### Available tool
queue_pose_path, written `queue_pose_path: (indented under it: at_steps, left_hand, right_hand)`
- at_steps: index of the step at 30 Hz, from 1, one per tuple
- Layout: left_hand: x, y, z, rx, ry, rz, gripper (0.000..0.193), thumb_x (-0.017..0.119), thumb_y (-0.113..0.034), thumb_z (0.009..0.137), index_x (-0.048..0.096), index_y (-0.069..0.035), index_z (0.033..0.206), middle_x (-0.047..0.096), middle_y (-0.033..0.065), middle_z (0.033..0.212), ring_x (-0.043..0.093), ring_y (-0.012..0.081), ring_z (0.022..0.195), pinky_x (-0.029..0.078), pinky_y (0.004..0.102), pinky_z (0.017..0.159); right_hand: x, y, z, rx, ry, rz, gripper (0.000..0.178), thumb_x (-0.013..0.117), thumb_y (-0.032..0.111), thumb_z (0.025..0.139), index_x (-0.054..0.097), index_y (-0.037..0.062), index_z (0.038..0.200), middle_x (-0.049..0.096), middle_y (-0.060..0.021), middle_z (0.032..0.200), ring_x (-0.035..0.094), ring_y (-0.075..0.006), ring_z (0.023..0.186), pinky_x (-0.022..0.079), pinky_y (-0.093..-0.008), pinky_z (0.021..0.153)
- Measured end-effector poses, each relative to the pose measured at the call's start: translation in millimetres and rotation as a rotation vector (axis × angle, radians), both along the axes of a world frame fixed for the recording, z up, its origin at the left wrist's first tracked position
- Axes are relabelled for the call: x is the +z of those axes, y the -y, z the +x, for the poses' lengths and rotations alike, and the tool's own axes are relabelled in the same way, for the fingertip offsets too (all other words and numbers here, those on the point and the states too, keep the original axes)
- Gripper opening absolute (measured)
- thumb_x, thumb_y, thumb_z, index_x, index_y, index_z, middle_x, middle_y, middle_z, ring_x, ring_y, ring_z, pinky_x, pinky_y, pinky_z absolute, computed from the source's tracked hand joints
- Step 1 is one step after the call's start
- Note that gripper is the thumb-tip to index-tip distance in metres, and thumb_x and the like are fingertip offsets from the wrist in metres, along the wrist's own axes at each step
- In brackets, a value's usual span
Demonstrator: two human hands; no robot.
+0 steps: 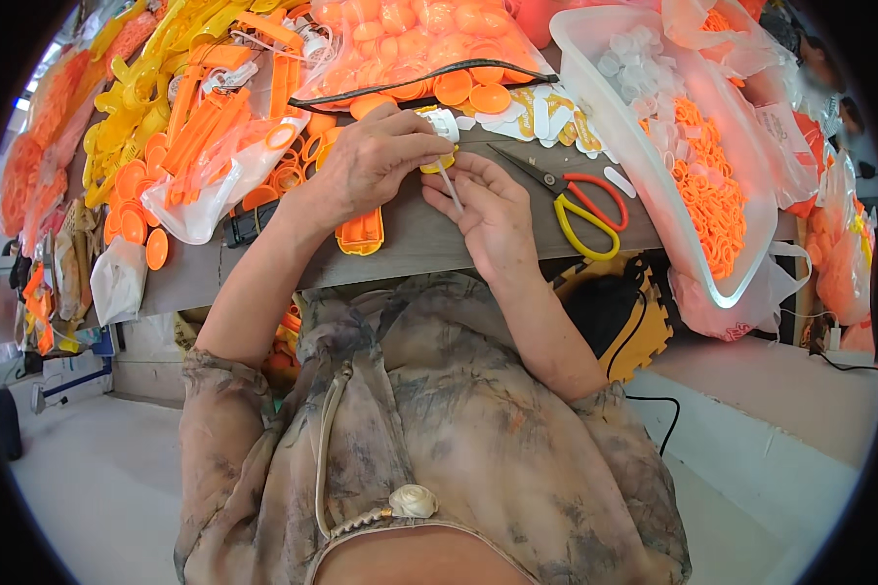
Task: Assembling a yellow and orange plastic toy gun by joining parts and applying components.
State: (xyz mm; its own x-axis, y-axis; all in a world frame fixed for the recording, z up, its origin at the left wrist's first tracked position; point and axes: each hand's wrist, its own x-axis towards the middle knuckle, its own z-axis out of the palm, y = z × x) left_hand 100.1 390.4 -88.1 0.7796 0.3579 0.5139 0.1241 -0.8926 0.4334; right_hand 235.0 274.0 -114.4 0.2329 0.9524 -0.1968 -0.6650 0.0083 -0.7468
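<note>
Over the table's middle, my left hand (pixel 373 161) is closed round a small white cylindrical piece (pixel 443 123) that sticks out past the fingertips. A yellow part (pixel 433 166) shows just below it, partly covered by fingers. My right hand (pixel 493 207) meets it from the right, fingers pinching a thin white stick (pixel 450 187) whose upper end touches the yellow part. Whether these pieces are joined I cannot tell. Below my left wrist lies an orange tray-like plastic part (pixel 360 233). Scissors (pixel 576 200) with red and yellow handles lie right of my right hand.
A bag of orange plastic pieces (pixel 410 49) stands at the back. A white bin (pixel 639 166) with orange rings and clear caps is at right. Orange and yellow parts (pixel 132 122) heap up at left. Flat white and yellow pieces (pixel 556 115) lie behind the scissors.
</note>
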Motion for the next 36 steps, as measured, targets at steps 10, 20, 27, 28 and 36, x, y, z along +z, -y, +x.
queue_pose_path:
  at_steps: [10, 20, 27, 28, 36]
  left_hand:
    - [3, -1, 3, -0.024, 0.020, -0.035, 0.019, 0.064, -0.001, 0.075, 0.066, -0.002, 0.093, 0.064, 0.0087, 0.091, 0.057, 0.0245, 0.080, 0.048, 0.0327, 0.069]
    - [3, -1, 0, -0.061, -0.009, 0.001, 0.018, 0.059, -0.003, 0.078, 0.064, -0.002, 0.096, 0.062, 0.0096, 0.092, 0.058, 0.0284, 0.085, 0.049, 0.0349, 0.073]
    - [4, -15, -7, -0.085, -0.054, -0.559, 0.028, 0.062, -0.002, 0.083, 0.062, 0.001, 0.111, 0.059, 0.0066, 0.101, 0.058, 0.0172, 0.093, 0.047, 0.0282, 0.081]
    - [3, -17, -7, -0.084, -0.055, -0.559, 0.028, 0.062, -0.002, 0.083, 0.062, 0.001, 0.111, 0.059, 0.0066, 0.101, 0.058, 0.0172, 0.093, 0.047, 0.0282, 0.081]
    - [8, -22, -3, -0.092, 0.053, -0.830, 0.020, 0.066, -0.009, 0.084, 0.066, -0.001, 0.102, 0.062, 0.0024, 0.092, 0.058, 0.0095, 0.084, 0.046, 0.0259, 0.074]
  right_hand:
    - [-6, 2, -10, -0.078, -0.089, 0.055, 0.028, 0.046, 0.002, 0.092, 0.051, -0.0107, 0.117, 0.058, -0.0183, 0.113, 0.059, -0.0264, 0.104, 0.047, -0.0400, 0.094]
    - [-9, 5, -17, -0.103, -0.003, 0.139, 0.031, 0.044, -0.001, 0.091, 0.050, -0.0107, 0.120, 0.058, -0.0180, 0.116, 0.058, -0.0246, 0.105, 0.046, -0.0389, 0.096]
    - [-11, 3, -18, -0.097, 0.018, 0.212, 0.037, 0.046, 0.000, 0.090, 0.048, -0.0073, 0.126, 0.055, -0.0148, 0.122, 0.054, -0.0225, 0.111, 0.041, -0.0368, 0.099]
    - [-11, 3, -19, -0.097, 0.017, 0.212, 0.037, 0.046, 0.000, 0.090, 0.048, -0.0073, 0.126, 0.055, -0.0148, 0.122, 0.054, -0.0225, 0.111, 0.041, -0.0368, 0.099]
    - [-11, 1, -18, -0.030, 0.082, 0.223, 0.048, 0.049, 0.002, 0.088, 0.039, -0.0038, 0.135, 0.053, -0.0117, 0.124, 0.052, -0.0190, 0.114, 0.039, -0.0341, 0.100]
